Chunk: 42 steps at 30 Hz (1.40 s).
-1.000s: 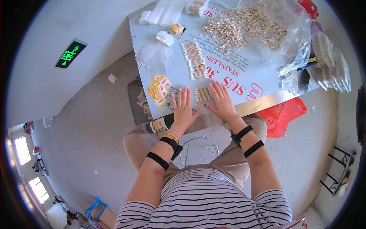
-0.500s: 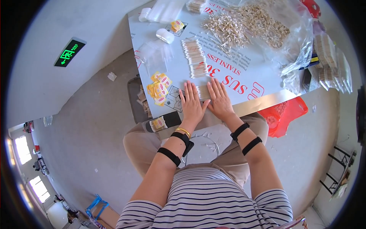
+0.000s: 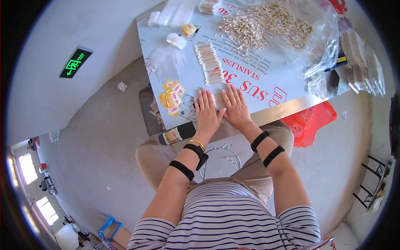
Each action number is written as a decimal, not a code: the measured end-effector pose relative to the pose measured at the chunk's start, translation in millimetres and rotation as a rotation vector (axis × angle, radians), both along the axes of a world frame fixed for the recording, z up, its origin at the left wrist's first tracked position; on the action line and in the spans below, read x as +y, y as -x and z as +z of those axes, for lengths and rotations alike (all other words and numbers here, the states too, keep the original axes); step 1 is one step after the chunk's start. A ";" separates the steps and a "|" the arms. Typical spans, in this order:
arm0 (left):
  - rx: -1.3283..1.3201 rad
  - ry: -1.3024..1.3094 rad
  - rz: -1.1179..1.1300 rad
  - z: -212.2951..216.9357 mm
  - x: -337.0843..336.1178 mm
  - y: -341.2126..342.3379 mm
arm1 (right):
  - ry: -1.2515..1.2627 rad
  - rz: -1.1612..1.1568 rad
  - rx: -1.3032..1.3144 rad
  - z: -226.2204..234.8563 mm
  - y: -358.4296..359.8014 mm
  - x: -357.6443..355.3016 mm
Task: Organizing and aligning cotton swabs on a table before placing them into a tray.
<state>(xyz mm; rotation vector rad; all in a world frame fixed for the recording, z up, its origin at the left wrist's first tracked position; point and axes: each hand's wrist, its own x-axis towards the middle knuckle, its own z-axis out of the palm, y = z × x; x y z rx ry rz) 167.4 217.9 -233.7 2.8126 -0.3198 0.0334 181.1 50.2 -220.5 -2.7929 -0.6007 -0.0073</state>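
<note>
A short row of cotton swabs [image 3: 219, 99] lies side by side on the table [image 3: 258, 77], near its front edge. On its left end my left hand [image 3: 208, 115] rests flat, fingers stretched forward. My right hand [image 3: 238, 110] lies flat over the right end, its fingers also out straight. The two thumbs come close together below the row, and the palms hide parts of it. Just beyond the fingertips runs a longer row of cotton swabs [image 3: 209, 62]. To the left of my left hand is a loose stack of yellow-and-white cards [image 3: 172, 98].
A big heap of loose swabs [image 3: 246, 31] spreads at the back beside a clear plastic bag [image 3: 323, 46]. Packed swab bundles [image 3: 354, 54] stand far right. Clear pouches [image 3: 166, 62] and a white roll [image 3: 176, 41] lie left. A swab pack [image 3: 171, 136] sits by my left knee.
Both hands stay flat on the short row of swabs, with only a slight shift of the right fingers. The whole view has moved a little.
</note>
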 end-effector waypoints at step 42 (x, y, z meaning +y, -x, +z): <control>-0.003 0.002 -0.210 5.3 7.0 1.6 | -0.029 -0.033 0.056 1.9 12.4 -7.1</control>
